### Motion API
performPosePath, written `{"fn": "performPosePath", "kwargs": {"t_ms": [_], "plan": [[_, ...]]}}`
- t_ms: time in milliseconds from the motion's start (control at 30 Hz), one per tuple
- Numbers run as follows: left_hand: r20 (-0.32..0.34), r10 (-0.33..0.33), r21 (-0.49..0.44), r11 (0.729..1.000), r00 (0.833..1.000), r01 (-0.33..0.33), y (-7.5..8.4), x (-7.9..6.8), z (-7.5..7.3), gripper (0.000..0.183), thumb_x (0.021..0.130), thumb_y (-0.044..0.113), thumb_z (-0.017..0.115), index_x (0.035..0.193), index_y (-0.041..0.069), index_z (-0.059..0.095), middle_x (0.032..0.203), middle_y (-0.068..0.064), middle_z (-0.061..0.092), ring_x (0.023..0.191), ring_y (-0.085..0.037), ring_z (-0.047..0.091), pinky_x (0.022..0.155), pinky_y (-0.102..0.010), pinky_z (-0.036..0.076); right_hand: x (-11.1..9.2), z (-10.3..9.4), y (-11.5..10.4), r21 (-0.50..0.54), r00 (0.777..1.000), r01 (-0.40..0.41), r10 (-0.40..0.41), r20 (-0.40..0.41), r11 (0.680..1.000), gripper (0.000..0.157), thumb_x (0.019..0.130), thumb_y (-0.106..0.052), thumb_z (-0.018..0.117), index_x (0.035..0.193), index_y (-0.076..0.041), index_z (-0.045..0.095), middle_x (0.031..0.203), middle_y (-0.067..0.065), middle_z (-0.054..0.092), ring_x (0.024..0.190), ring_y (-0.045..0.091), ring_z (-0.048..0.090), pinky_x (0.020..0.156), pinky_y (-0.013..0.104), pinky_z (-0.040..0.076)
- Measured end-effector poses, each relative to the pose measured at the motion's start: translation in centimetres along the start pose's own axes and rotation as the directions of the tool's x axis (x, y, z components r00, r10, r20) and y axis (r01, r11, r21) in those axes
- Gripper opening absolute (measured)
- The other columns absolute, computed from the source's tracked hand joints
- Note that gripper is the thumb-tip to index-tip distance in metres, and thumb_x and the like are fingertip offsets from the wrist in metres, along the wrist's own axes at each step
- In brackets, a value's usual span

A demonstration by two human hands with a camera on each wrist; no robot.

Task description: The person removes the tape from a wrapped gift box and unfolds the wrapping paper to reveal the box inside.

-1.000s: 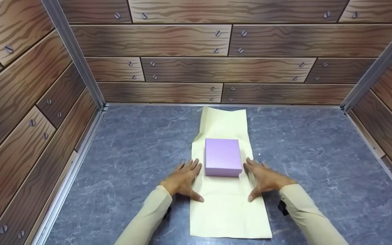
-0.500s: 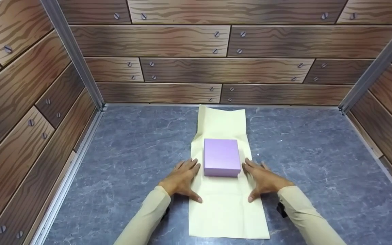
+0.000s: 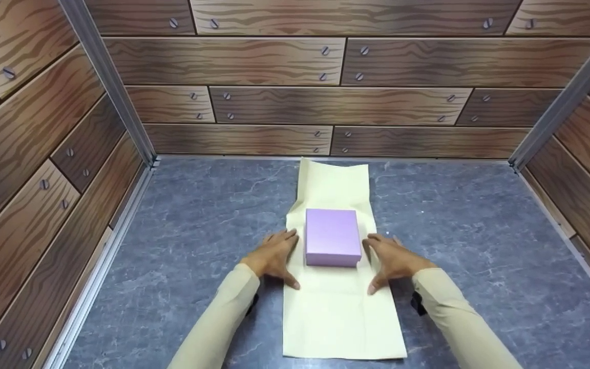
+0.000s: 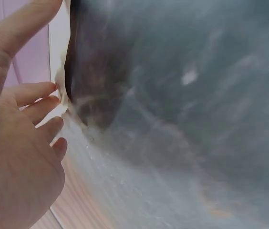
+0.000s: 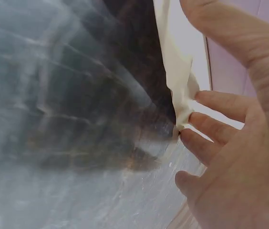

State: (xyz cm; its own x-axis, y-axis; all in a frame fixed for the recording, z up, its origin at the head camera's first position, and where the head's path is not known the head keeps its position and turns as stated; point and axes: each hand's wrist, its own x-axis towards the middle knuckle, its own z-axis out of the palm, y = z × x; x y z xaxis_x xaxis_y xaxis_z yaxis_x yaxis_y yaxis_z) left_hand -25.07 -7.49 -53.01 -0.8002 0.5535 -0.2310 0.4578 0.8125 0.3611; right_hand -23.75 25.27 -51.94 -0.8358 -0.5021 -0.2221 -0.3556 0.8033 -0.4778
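Observation:
A lilac box (image 3: pixel 332 231) with a lid rests on a long strip of cream paper (image 3: pixel 341 323), which lies lengthwise on the table. To the box's left, my left hand (image 3: pixel 273 254) spreads its fingers over the paper's edge. My right hand (image 3: pixel 396 259) mirrors it on the other side, thumb apart from the fingers. In the left wrist view the fingertips touch the paper edge (image 4: pixel 59 38), short of the box (image 4: pixel 33 52). The right wrist view has fingertips at the slightly raised paper edge (image 5: pixel 169 52), with the box (image 5: pixel 226 59) beyond. Neither hand grips anything.
The grey marbled tabletop (image 3: pixel 213 205) surrounds the paper. A wood-print wall (image 3: pixel 254 105) stands at the back, with matching side walls and metal corner posts (image 3: pixel 113 82). The paper's far end, with its left edge folded up, comes close to the back wall.
Both hands have shifted slightly forward along the paper's edges, thumbs included. The box and paper keep their place on the table; the head view has drifted a little.

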Motion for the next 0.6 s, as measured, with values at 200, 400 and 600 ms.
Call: {"fn": "performPosePath", "kwargs": {"t_ms": [200, 400, 600], "plan": [[0.028, -0.050, 0.000, 0.999, 0.998, 0.050, -0.8, 1.6, -1.4, 0.136, 0.058, 0.055, 0.095, 0.159, 0.000, 0.023, 0.167, -0.020, 0.013, 0.154, -0.038, 0.010, 0.124, -0.051, 0.014, 1.7, -0.6, 0.4, -0.005, 0.999, -0.040, 0.040, -0.005, 0.999, 0.129, 0.055, -0.042, 0.100, 0.150, 0.013, 0.031, 0.156, 0.040, 0.020, 0.147, 0.055, 0.016, 0.115, 0.072, 0.001], [0.047, -0.093, -0.030, 0.995, 0.995, 0.094, -1.2, 2.4, -1.9, 0.145, 0.056, 0.054, 0.097, 0.162, 0.002, 0.012, 0.168, -0.017, 0.005, 0.154, -0.039, 0.002, 0.125, -0.050, 0.009, 3.0, -0.9, 0.8, -0.006, 0.997, -0.068, 0.068, -0.025, 0.998, 0.133, 0.054, -0.044, 0.099, 0.153, 0.010, 0.028, 0.159, 0.038, 0.013, 0.148, 0.055, 0.009, 0.114, 0.074, -0.003], [0.070, -0.126, -0.056, 0.990, 0.990, 0.130, -1.2, 2.8, -2.4, 0.149, 0.055, 0.052, 0.098, 0.162, 0.004, 0.006, 0.169, -0.015, 0.002, 0.154, -0.039, -0.001, 0.125, -0.049, 0.006, 3.9, -1.2, 1.2, 0.009, 0.992, -0.126, 0.125, 0.010, 0.992, 0.136, 0.057, -0.047, 0.098, 0.157, 0.004, 0.022, 0.161, 0.037, 0.005, 0.148, 0.057, 0.000, 0.113, 0.073, -0.007]]}}
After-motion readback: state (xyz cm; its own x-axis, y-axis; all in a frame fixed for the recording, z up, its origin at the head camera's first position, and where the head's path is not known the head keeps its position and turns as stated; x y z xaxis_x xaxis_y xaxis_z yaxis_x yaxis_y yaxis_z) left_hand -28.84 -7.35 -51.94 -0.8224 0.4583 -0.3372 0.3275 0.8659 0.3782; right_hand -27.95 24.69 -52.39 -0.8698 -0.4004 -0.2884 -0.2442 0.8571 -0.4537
